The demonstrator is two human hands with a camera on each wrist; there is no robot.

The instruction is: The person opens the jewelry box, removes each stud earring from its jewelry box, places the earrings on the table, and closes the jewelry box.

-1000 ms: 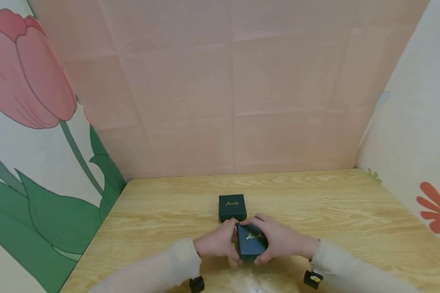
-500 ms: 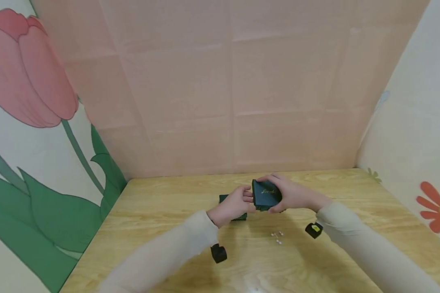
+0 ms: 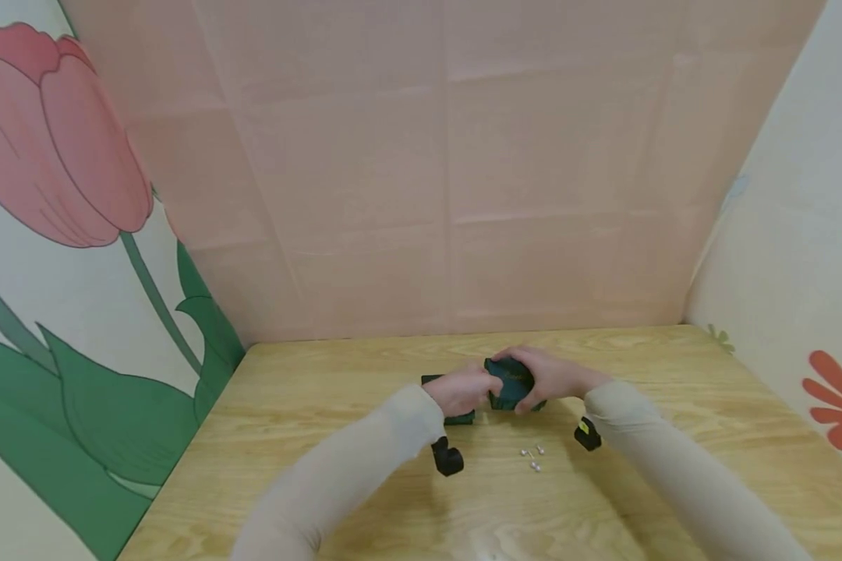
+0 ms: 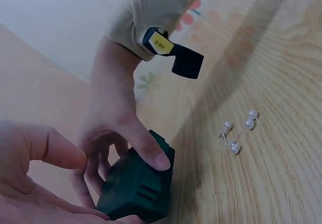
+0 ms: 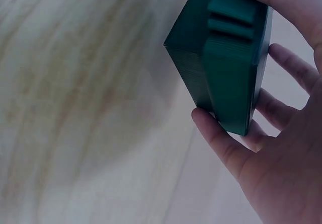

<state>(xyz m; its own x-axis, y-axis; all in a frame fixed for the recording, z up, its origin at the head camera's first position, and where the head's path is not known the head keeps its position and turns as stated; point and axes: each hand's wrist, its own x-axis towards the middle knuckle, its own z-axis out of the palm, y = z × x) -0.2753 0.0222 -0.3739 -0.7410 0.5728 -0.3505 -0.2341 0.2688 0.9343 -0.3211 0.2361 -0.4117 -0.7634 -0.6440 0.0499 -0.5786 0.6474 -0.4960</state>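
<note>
My right hand (image 3: 543, 375) grips a dark green jewelry box (image 3: 514, 382), with its thumb along the near side and its fingers round the back. A ribbed bow decorates that box (image 4: 133, 186) in the left wrist view. My left hand (image 3: 463, 389) is at the box's left side. In the left wrist view its thumb is stretched out away from the box, and its fingers reach along the lower edge, seemingly touching it. Several pearl earrings (image 3: 533, 460) lie on the table nearer me. A second green box (image 3: 461, 419) is mostly hidden behind my left hand.
The wooden table (image 3: 323, 436) runs back to a pink sheet (image 3: 365, 195). Printed flower panels flank it: a tulip (image 3: 70, 156) on the left and a red flower (image 3: 838, 397) on the right. A black wrist camera (image 3: 447, 458) hangs under my left sleeve.
Both hands have moved back and to the right with the jewelry box, uncovering the earrings. My left hand came off the box, then drew up to it again, covering the second box.
</note>
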